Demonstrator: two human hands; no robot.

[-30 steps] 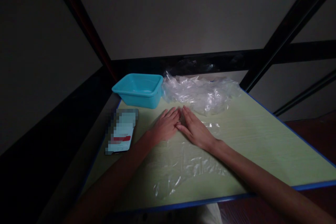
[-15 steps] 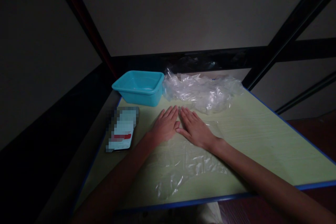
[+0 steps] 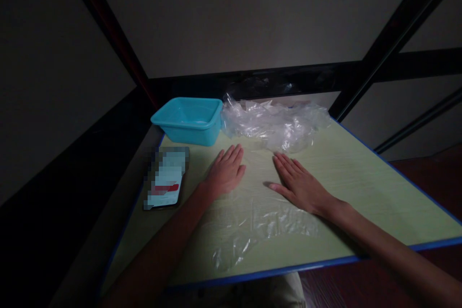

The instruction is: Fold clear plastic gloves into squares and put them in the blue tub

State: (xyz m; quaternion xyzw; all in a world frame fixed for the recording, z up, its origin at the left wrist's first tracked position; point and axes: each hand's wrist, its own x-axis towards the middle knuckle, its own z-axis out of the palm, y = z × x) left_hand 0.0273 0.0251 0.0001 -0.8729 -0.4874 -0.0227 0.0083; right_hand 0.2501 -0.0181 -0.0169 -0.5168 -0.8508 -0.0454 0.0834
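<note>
A clear plastic bag (image 3: 267,216) lies spread on the table in front of me, wrinkled along its near end. My left hand (image 3: 225,171) rests flat on its left part, fingers stretched forward. On the right side of the sheet lies my right hand (image 3: 299,180), palm down, with the thumb apart from the fingers. A strip of the plastic shows between the two hands. Neither hand grips anything. The bag's far edge is hard to make out against the tabletop.
Beyond my hands sits a heap of crumpled clear plastic bags (image 3: 281,125). A turquoise basin (image 3: 191,132) stands at the back left. Nearer, a phone (image 3: 168,178) lies by the left edge of the pale table (image 3: 368,192), which has a blue rim. Dark-framed panels rise behind.
My right hand has slid right across the plastic, away from my left hand, which stays nearly in place. The two hands were touching before; now a gap lies between them.
</note>
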